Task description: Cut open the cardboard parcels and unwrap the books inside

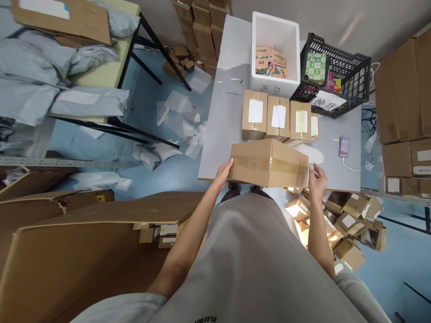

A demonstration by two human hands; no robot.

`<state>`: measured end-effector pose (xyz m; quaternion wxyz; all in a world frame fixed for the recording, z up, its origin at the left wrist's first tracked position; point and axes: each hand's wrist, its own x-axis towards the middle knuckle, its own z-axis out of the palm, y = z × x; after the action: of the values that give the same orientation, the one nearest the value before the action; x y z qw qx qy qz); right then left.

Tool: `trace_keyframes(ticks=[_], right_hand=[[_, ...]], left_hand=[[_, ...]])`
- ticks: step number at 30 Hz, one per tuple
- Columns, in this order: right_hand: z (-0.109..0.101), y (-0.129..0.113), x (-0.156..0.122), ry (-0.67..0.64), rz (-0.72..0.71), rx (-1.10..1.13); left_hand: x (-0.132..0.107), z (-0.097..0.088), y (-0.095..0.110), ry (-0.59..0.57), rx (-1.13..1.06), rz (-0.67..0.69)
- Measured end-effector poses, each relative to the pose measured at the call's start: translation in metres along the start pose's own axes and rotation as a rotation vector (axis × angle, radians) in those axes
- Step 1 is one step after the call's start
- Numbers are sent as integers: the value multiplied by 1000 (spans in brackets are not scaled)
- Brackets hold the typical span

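A long brown cardboard box [256,162], sealed with clear tape, is at the table's front edge, in front of my body. My left hand [223,174] grips its left end, thumb on top. At the right end is my right hand [317,181], fingers drawn together in a pinch; what they hold is too small to make out. Just behind that end lies a white sheet of paper [313,154], partly covered by the box. Beyond it stand several smaller taped cartons [278,117] in a row, with white labels facing me.
On the grey table [225,112] stand a white foam box [275,27] with small colourful packs and a black plastic crate [350,72]. A phone [344,147] lies at right with a cable. Opened cartons [350,255] pile on the floor; a large cardboard box [84,242] stands left.
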<state>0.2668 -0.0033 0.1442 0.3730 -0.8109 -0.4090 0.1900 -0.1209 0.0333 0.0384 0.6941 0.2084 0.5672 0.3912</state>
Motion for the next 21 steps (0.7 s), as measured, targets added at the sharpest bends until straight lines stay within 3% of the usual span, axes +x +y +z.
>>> trace_keyframes(ticks=[5, 8, 12, 17, 21], right_hand=[[10, -58, -52, -353, -210, 54], [16, -70, -62, -401, -208, 84], [28, -72, -56, -490, -141, 230], [75, -81, -62, -616, 14, 428], [101, -83, -71, -629, 59, 383]], left_hand=[[-20, 27, 13, -23, 13, 29], [-35, 32, 23, 55, 84, 81], [-61, 15, 46, 188, 217, 208], [-81, -17, 78, 411, 566, 336], [-83, -27, 92, 494, 810, 362]])
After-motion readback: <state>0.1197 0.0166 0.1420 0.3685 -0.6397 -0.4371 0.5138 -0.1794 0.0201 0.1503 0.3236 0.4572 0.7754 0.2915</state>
